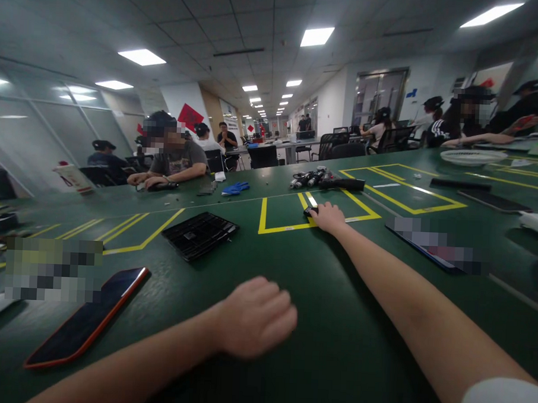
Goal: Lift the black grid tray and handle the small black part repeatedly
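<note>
Nearest, the person's left hand (259, 317) is over the dark green, smooth table (334, 347), its fingers curled inward; the palm is hidden, so one cannot tell whether it encloses something. To its left lies a black phone with an orange edge (90, 318), and beyond that, a flat black plastic panel with ribs (200, 234). Farther out, the right hand (331, 218) appears to grasp a small black object (311, 211) at the near border of a yellow tape rectangle (263, 216). The step seems to be handling this object there; whether lifting or setting down is unclear. Moving it would call for a precise pinch, as it is small. Behind are a bundle of black cables (312, 177) and a crumpled blue cloth or glove (236, 188). Across sits a co-worker in a dark cap (182, 156); the office extends beyond, under bright square ceiling lights (318, 37).
</note>
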